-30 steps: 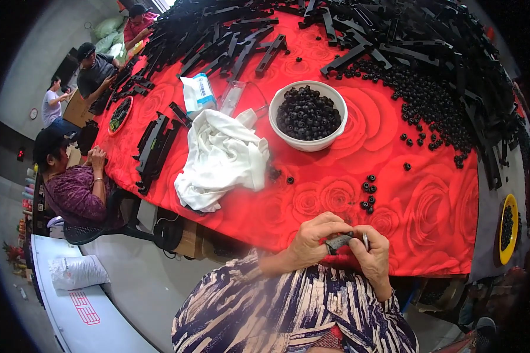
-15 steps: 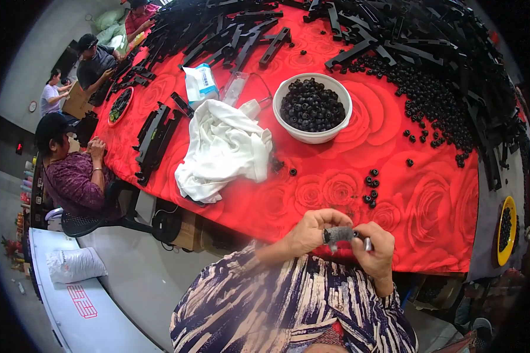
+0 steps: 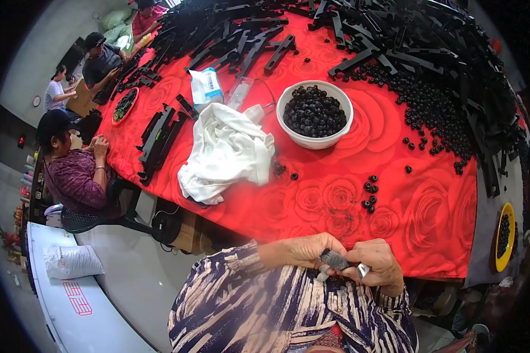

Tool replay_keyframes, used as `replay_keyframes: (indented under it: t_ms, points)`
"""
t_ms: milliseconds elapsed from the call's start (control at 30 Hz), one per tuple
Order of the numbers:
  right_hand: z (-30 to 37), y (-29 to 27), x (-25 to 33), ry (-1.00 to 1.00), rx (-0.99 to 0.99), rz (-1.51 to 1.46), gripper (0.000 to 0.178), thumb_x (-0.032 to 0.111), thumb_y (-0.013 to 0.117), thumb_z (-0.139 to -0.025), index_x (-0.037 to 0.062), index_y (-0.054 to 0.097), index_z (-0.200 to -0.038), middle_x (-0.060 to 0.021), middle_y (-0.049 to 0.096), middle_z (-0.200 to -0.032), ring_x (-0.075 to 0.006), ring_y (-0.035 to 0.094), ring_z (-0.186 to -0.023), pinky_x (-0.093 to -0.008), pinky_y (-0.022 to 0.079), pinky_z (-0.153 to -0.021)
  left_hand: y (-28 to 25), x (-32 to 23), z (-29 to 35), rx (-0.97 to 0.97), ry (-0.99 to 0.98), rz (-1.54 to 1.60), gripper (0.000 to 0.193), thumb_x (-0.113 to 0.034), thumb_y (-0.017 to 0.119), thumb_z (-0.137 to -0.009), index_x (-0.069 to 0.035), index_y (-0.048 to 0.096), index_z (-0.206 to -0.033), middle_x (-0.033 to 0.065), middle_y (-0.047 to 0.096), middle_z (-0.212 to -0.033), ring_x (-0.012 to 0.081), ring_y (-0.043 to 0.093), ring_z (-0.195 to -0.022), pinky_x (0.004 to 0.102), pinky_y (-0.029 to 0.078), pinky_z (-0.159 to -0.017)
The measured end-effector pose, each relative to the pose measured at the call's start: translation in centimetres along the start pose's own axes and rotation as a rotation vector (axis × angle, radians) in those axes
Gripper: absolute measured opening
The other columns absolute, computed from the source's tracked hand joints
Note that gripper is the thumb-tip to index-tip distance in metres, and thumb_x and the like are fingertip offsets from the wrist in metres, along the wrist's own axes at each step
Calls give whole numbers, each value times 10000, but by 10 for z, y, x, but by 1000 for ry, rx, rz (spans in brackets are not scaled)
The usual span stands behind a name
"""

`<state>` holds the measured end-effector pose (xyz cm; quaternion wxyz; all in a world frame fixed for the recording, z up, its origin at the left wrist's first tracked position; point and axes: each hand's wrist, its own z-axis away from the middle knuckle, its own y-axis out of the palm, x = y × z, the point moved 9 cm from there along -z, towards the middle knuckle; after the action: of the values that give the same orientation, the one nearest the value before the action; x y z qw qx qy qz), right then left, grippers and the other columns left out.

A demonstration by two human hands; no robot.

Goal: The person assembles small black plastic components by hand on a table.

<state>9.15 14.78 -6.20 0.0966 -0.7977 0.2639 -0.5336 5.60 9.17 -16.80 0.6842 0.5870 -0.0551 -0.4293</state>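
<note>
My left hand [image 3: 309, 249] is closed close to my body, at the table's near edge. A dark grey, fuzzy wrapping [image 3: 334, 259] shows at its fingertips, with a pale bit hanging below. Whatever small part these fingers pinch is hidden. Touching it from the right, my right hand [image 3: 376, 260] is curled round a short silver metal tool [image 3: 363, 270], whose shiny end sticks out between the fingers. Beyond my hands, several small black ring-shaped parts [image 3: 371, 187] lie loose on the red rose-patterned tablecloth [image 3: 418, 235]. A white bowl [image 3: 315, 141] farther off is full of the same parts.
A white cloth [image 3: 227, 153] lies left of the bowl, with a tissue pack [image 3: 206, 87] behind it. Long black plastic pieces [image 3: 359, 62] and a heap of black rings [image 3: 424, 103] cover the far side. A yellow tray [image 3: 500, 259] stands right. A co-worker [image 3: 79, 170] sits left.
Both hands have come down toward my body and closer together. The small black part visible at the right fingertips is now hidden. The silver tool has turned, with its end facing downward.
</note>
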Motion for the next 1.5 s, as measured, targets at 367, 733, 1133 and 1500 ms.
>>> replay_keyframes:
  t_ms: [367, 733, 1133, 1500]
  points:
    - [5, -12, 3, 77, -350, 129, 206, 25, 710, -699, -7, 622, -882, -90, 562, -617, -203, 505, -481, -298, 364, -438, -6, -22, 8, -150, 208, -89, 162, -120, 634, -831, -16, 650, -954, 60, 666, -809, 78, 607, -615, 176, 487, -510]
    - [28, -12, 21, -180, -613, 367, 456, 74, 766, -609, -58, 621, -1021, -47, 551, -660, -149, 472, -494, -288, 305, -423, 12, -32, 9, -161, 293, 94, 215, -43, 565, -870, 24, 596, -1072, 101, 640, -941, 133, 629, -791, 212, 514, -677]
    - [37, -16, -7, 126, -604, 51, 376, 36, 686, -687, -37, 529, -1021, -117, 564, -776, -233, 538, -569, -327, 420, -503, 10, -51, 17, -249, 492, -169, 192, -95, 573, -877, 28, 591, -1023, 7, 549, -869, 40, 498, -698, 179, 455, -619]
    - [35, -18, -23, 364, -537, 114, 195, 12, 585, -804, -30, 553, -992, -147, 536, -747, -277, 552, -624, -335, 434, -546, 7, -50, 16, -270, 470, -251, 203, -72, 551, -884, 34, 589, -1052, 34, 570, -951, 73, 568, -766, 202, 502, -639]
